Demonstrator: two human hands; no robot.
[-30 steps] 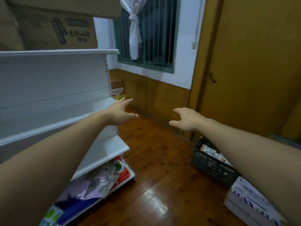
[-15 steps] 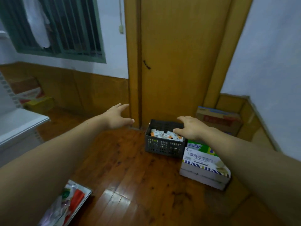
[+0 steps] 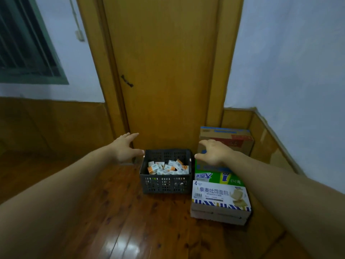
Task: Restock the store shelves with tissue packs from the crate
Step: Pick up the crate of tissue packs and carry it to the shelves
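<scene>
Nearest the camera, two bare forearms reach in from 7 and 4 o'clock over a glossy wooden floor (image 3: pixel 121 221).

At about 4 o'clock from the middle of the view a white carton (image 3: pixel 220 197) with blue-striped edging and printed Chinese lettering lies flat on the floor. It is closed, so its contents are hidden.

Just beside it, at its 9 o'clock, stands the dark slotted plastic crate (image 3: pixel 165 184), open at the top. The tissue packs (image 3: pixel 168 167) are inside it, small white and orange packs jumbled in a loose heap that fills only the lower part. More of them show through the slots in the front wall.

At 3 o'clock from the crate, behind the white carton, sits a green carton (image 3: pixel 218 177), also closed.

The left grip (image 3: pixel 125 148) hovers at the crate's 10 o'clock corner, fingers spread and straight and thumb pointing toward the rim, holding nothing. The right grip (image 3: pixel 212 152) hovers at the crate's 2 o'clock, over the green carton, fingers loosely bent and apart, also empty. Neither clearly touches the crate.

Farther back, at 1 o'clock from the crate, a brown carton (image 3: pixel 233 139) with blue and red print stands in the corner.

Behind everything, at 12 o'clock, is a closed yellow-brown door (image 3: pixel 164 71) with a small dark handle (image 3: pixel 127 80). A green-framed barred window (image 3: pixel 24 53) is at 10 o'clock.
</scene>
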